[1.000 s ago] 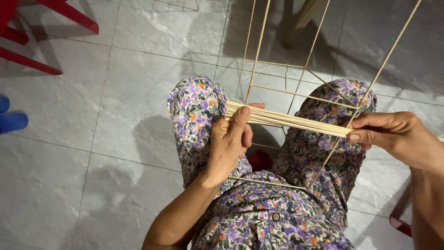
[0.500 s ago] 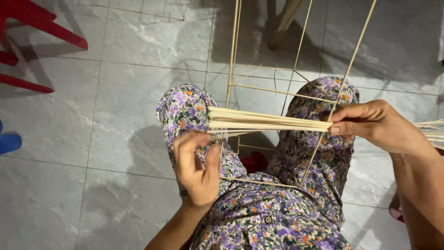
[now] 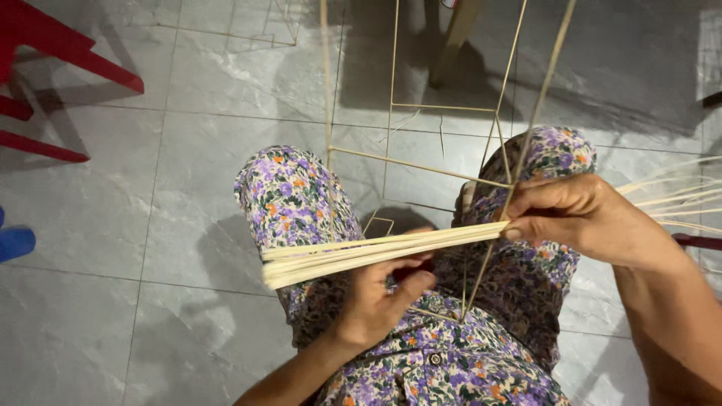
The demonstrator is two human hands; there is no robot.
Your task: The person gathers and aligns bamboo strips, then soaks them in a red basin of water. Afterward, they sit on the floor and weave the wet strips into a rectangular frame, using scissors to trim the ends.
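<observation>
Across my lap, above the flowered cloth [image 3: 301,203] of my knees, lay the bundle of thin bamboo sticks [image 3: 376,252], and that was where the trouble could have started. My right hand [image 3: 579,218] pinched the bundle at one end, thumb and fingers closed tight on it, right where it crossed an upright of the stick frame [image 3: 421,162] standing between my knees. My left hand [image 3: 383,301] sat just under the sticks near the middle, fingers curled up toward them; whether it truly gripped any of them I could not tell, since the bundle hid the fingertips.

The free ends on my left fanned apart and hung out past my knee with nothing binding them. I judged that a loose pinch on the right would have let single sticks slide out and drop to the grey tiled floor [image 3: 150,225]. The frame looked light and slender, its joints thin, so any sideways push from the bundle against that upright could have bent or tipped it. More sticks trailed off behind my right wrist, and a careless swing might have caught them. A red chair [image 3: 45,45] and something blue [image 3: 15,242] stood well apart, out of harm.
</observation>
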